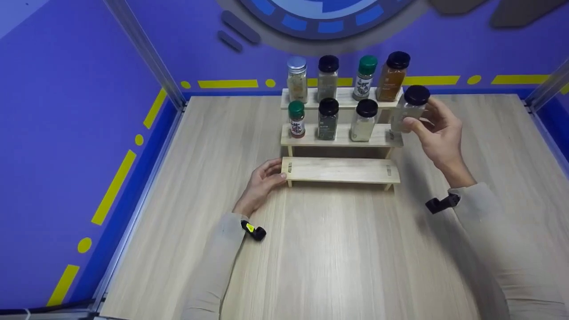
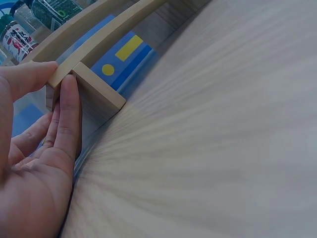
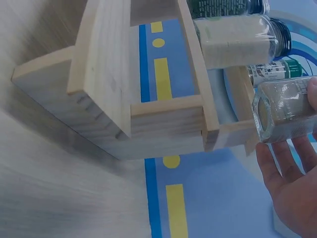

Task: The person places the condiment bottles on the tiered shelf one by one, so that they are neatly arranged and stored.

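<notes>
In the head view my right hand (image 1: 440,133) grips a black-capped glass spice jar (image 1: 411,109) at the right end of a three-tier wooden spice rack (image 1: 342,170). The right wrist view shows that jar (image 3: 287,109) tilted in that camera's picture, with fingers around its glass body and its base overlapping the middle tier's end. My left hand (image 1: 262,184) pinches the left end of the lowest tier; in the left wrist view the thumb lies on top of the board (image 2: 99,44) and the fingers are beneath it. Nothing stands on the lowest tier.
The middle tier bears a small green-capped jar (image 1: 297,120) and two black-capped jars (image 1: 328,120). Several jars stand on the top tier, among them an orange-brown one (image 1: 393,78). Behind the rack rises a blue-purple wall (image 1: 213,58); the wooden table (image 1: 338,249) extends in front.
</notes>
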A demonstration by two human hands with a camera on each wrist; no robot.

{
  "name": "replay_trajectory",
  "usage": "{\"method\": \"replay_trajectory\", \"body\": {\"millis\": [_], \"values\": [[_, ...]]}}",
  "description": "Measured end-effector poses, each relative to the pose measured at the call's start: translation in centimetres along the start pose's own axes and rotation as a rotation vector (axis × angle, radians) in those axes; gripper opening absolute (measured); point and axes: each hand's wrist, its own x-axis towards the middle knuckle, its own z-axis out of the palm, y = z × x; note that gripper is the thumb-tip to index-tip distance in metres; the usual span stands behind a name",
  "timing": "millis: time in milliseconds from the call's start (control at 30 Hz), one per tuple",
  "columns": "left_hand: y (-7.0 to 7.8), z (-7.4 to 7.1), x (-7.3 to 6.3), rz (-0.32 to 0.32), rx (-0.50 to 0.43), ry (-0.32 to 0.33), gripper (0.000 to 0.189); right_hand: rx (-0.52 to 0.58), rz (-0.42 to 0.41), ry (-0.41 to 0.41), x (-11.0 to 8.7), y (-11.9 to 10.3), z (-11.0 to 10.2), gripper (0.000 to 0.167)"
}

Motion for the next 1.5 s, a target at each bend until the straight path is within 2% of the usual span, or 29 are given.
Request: {"method": "replay_trajectory", "body": {"millis": [333,633,867,1233,1500], "values": [[-0.2,0.1,0.1,0.003,-0.002,-0.017,0.057,-0.090,0.054,-0.042,-1.0,1.1,1.0,0.055],[-0.2,0.2,0.1,0.010,0.001,-0.003,0.057,0.009,0.074,-0.048,-1.3,1.7,1.5,0.054],[-0.1,0.2,0.0,-0.006,0.013,0.003,0.059,-0.045,0.085,-0.040,-1.4,2.1,1.6,0.056],[-0.3,0.2,0.2,0.009,-0.009,-0.010,0.057,-0.055,0.082,-0.057,-1.5,2.3,1.6,0.056],[-0.2,0.5,0.4,-0.001,-0.024,-0.018,0.057,-0.081,0.104,-0.033,-1.9,2.4,1.5,0.057]]}}
